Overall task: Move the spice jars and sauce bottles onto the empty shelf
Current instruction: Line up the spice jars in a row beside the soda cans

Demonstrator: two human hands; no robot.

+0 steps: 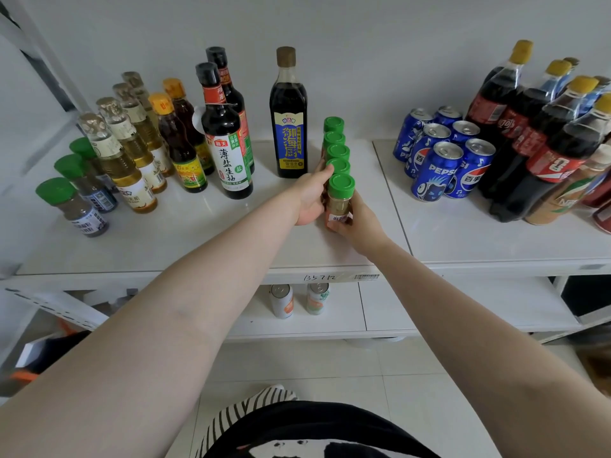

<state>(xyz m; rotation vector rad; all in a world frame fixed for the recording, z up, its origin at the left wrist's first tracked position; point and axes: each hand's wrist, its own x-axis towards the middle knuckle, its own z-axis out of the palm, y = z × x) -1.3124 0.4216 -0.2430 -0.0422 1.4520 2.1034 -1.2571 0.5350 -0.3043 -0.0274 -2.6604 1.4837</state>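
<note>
Five green-capped spice jars (335, 153) lined up front to back on the white shelf (211, 239), just right of the tall blue-labelled sauce bottle (288, 114). Nearest jar (340, 200) held at its base by the right hand (357, 226), fingers curled round the lower label. Left hand (310, 200) laid against the left side of the row, thumb up near the second cap, fingers partly hidden behind the jars, so cannot tell how tightly curled; apparently steadying or squaring the line rather than lifting.

Judged step: setting down or aligning the front jar at the end of its row. Cannot tell for certain whether its base already rests on the shelf.

Already standing further left: soy sauce bottles (224, 133), amber oil bottles (178, 137), pale vinegar bottles (129, 150) and three more green-capped jars (71, 200) near the left edge. Pepsi cans (439, 160) and cola bottles (529, 133) on the neighbouring panel to the right, well apart from the jars. Two cans (299, 299) visible on the lower shelf.

Next move, probably: release the front jar upright, touching or just beside the one behind, then draw both hands clear without knocking the tall narrow row over. Risk of toppling if nudged sideways.
</note>
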